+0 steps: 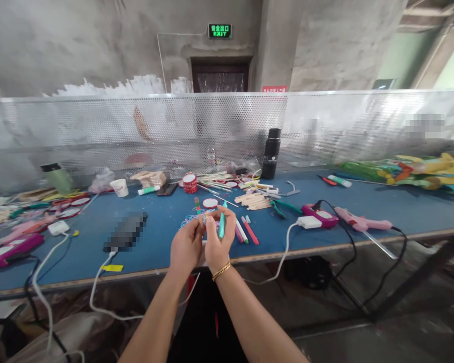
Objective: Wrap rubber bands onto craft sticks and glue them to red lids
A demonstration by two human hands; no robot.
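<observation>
Just above the table's front edge, my two hands meet. My left hand (186,246) is closed on the lower part of a craft stick (197,204), which stands upright with red and green patches on it. My right hand (220,246), with a gold bracelet at the wrist, is closed round a teal-green marker (222,226). Its fingertips come close to the stick; whether they touch it I cannot tell. Behind the hands lies a heap of thin coloured loops (189,218), partly hidden. More markers, among them a pink marker (249,230), rest right of my right hand.
Bare craft sticks (254,200), green-handled pliers (285,206) and a pink glue gun (363,221) with cables lie to the right. A black bottle (271,154) stands by the perforated metal screen (227,126). To the left are a blurred dark device (125,231) and a paper cup (120,188).
</observation>
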